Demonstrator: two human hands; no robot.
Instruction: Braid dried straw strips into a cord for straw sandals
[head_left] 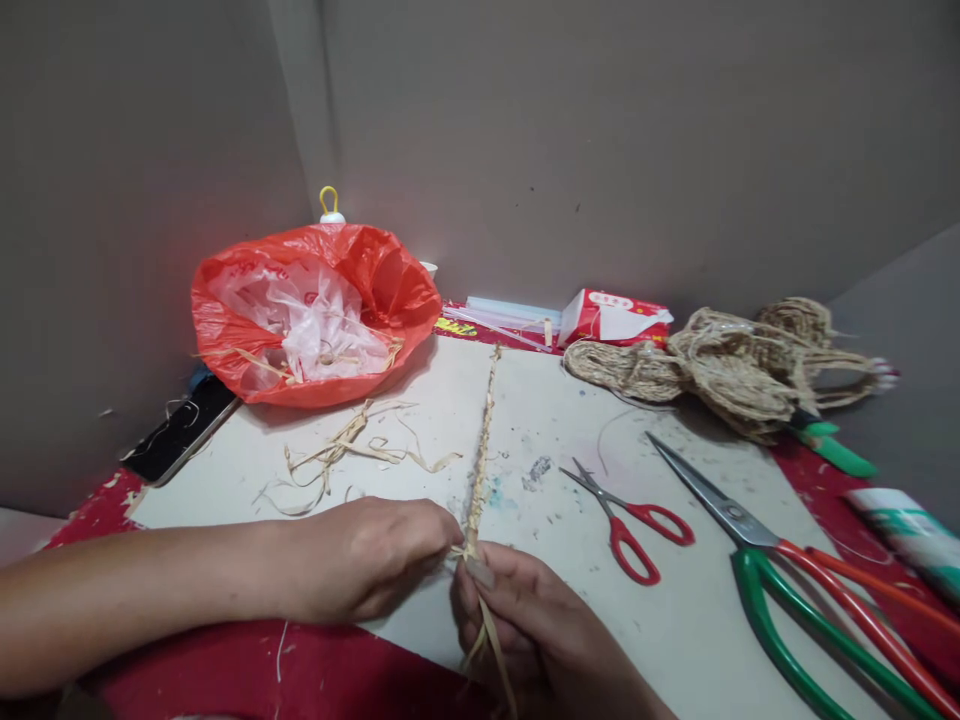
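Note:
A thin, knobbly braid [484, 455] of straw-coloured raffia runs away from me over the pale board. My right hand [529, 610] pinches its near end between thumb and fingers, and loose flat strands [491, 640] hang down past the palm. Just to the left of that grip, my left hand [382, 560] is closed, its fingertips pinching a raffia strand [459, 552] at the braid. The left fingers are partly hidden behind the back of the hand. Loose raffia scraps [337, 445] lie on the board beyond my left hand.
Small red-handled scissors [626, 515] and large shears [750, 530] lie at right. Behind them are jute cord bundles [720, 365] and a tissue pack [615, 318]. A red plastic bag [405, 290] stands at back left beside a phone [184, 430]. Grey walls [600, 130] enclose the table.

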